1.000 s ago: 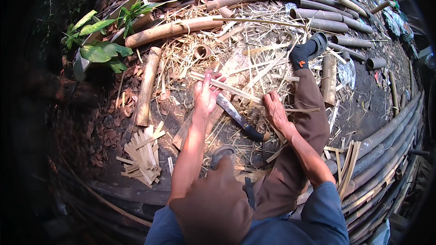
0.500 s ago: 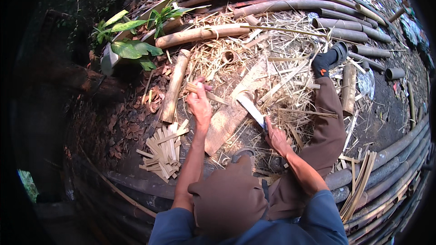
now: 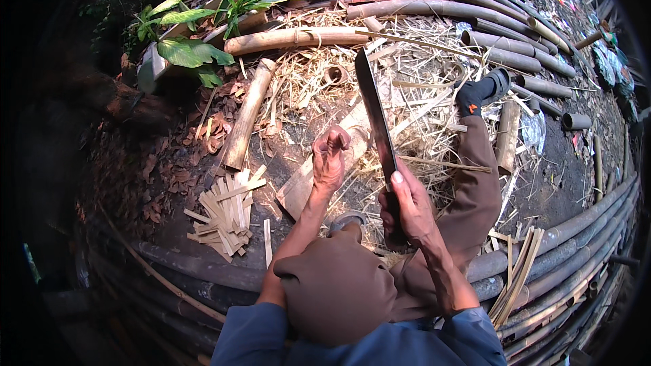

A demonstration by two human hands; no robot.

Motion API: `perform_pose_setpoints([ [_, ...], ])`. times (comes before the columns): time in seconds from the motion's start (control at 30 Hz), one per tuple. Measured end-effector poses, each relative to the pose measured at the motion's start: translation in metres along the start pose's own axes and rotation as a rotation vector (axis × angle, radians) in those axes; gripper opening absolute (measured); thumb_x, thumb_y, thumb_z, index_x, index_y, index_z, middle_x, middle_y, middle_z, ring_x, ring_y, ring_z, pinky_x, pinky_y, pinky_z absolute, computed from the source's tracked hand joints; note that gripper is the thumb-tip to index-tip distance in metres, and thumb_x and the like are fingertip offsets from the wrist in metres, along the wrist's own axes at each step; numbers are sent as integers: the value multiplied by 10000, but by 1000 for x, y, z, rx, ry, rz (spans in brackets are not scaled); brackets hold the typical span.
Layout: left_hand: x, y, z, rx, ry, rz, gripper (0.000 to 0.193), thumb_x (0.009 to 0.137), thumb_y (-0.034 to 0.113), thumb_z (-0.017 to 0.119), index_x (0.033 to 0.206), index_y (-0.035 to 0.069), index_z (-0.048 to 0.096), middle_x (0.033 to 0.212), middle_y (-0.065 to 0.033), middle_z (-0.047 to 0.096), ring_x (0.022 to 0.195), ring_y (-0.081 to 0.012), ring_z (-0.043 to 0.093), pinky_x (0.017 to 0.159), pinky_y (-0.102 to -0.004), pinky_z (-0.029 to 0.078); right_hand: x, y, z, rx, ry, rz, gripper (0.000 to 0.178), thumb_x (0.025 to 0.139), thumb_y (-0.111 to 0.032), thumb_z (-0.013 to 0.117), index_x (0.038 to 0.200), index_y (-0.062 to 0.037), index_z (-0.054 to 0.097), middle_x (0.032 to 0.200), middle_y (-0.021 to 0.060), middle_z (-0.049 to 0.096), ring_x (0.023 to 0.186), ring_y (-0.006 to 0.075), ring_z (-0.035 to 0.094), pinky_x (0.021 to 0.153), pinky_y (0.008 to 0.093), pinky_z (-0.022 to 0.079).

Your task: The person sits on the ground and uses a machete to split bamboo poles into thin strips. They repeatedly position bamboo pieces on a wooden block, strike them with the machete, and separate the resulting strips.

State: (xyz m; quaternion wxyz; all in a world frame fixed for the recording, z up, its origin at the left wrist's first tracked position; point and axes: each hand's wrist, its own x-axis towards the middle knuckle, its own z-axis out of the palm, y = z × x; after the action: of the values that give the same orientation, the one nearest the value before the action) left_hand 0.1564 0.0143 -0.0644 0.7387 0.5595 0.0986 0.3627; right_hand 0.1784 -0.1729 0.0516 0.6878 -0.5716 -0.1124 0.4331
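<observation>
A machete (image 3: 378, 112) with a long dark blade is raised, its tip pointing away from me. My right hand (image 3: 415, 213) is wrapped round its handle, which is mostly hidden. To its left, my left hand (image 3: 330, 160) is lifted with bent fingers and nothing visible in it. Below both hands lies a pale wooden block (image 3: 295, 186), partly covered by my left hand and the blade. A pile of short bamboo strips (image 3: 227, 217) lies on the ground to the left, with a single strip (image 3: 268, 242) beside it, close to my left forearm.
A short bamboo log (image 3: 249, 115) lies left of the block, and another bamboo pole (image 3: 295, 39) lies beyond. Shavings (image 3: 434, 95) cover the ground around my outstretched right foot. Long bamboo poles (image 3: 563, 230) run along the near right. Leafy plants (image 3: 186, 51) stand at the far left.
My left hand has let go of the bamboo strip and moved right. A single strip now lies near the pile. My right hand has lifted the machete off the block and turned it upward.
</observation>
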Motion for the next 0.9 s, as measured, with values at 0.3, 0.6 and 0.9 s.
perform_pose_setpoints([
  [0.3,-10,-3,11,6,-148,9,492,971,453,527,712,36,519,713,-2,481,674,-90,419,652,-248,332,8,0,10,177,-62,110,389,1035,-407,365,1273,-115,463,670,7,474,450,79,449,387,230,397],
  [0.6,-14,-6,20,-72,-124,-86,437,966,417,548,736,46,549,741,5,505,707,-85,463,687,-254,386,7,-1,7,135,-65,79,358,1033,-425,355,1126,-99,472,661,29,492,429,90,451,381,235,399],
  [0.9,-14,-9,22,-85,-146,-86,430,965,422,543,748,51,560,737,8,518,705,-79,474,682,-256,393,7,3,6,150,-62,70,366,1036,-406,358,1215,-108,471,668,23,495,437,83,454,387,232,404],
])
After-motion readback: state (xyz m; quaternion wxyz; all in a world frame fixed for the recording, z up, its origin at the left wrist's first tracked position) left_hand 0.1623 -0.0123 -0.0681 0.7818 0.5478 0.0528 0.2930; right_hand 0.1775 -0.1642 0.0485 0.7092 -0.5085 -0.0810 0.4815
